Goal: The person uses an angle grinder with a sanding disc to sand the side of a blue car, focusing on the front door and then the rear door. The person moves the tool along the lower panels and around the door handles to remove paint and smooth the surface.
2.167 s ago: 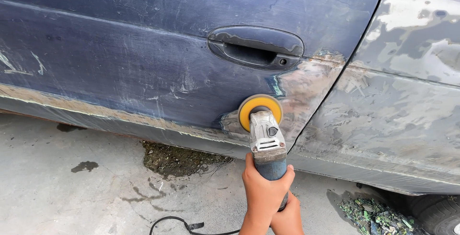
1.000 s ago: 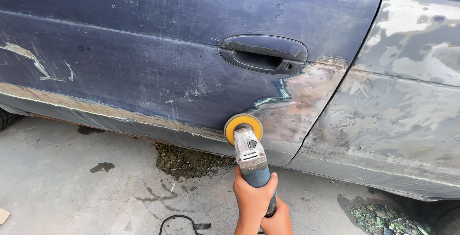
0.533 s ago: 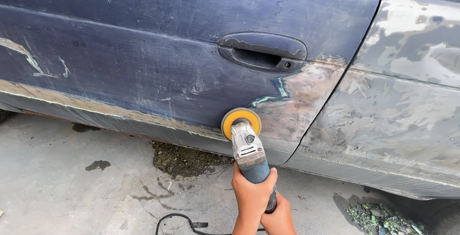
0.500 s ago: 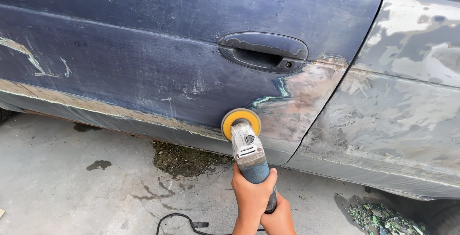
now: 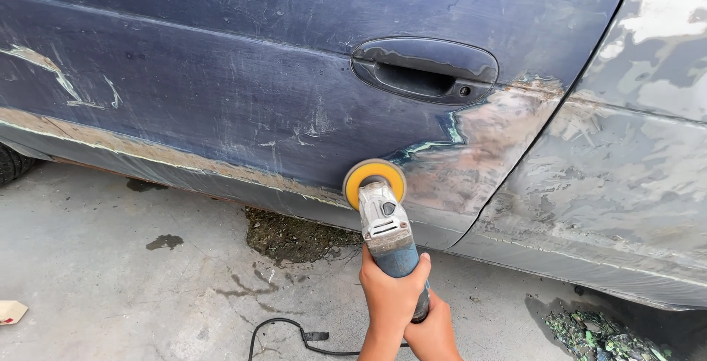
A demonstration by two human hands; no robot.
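Fingers (image 5: pixel 421 267) of the left hand (image 5: pixel 392 291) wrap tight around the blue body of the angle grinder (image 5: pixel 388 230), and the right hand (image 5: pixel 433 329) sits just behind and below it, also closed on the tail of the same handle. Straight ahead of the fingers, the grinder's yellow sanding disc (image 5: pixel 375 179) lies against the lower part of the car door (image 5: pixel 243 103), just above the pale strip along the door's bottom edge. Doing this well seems to call for holding the disc nearly flat to the panel with light, even pressure from both hands, and keeping the power cord (image 5: pixel 294 334), which trails on the concrete floor (image 5: pixel 110 287) below and left of the hands, clear of the disc. The grinder has a grey metal head and a blue grip. The door is dark blue, scuffed and scratched, with paint worn to grey and brown patches up and right of the fingers, under the door handle (image 5: pixel 425 71). Beyond that, the rear panel (image 5: pixel 626 177) is mostly bare grey.
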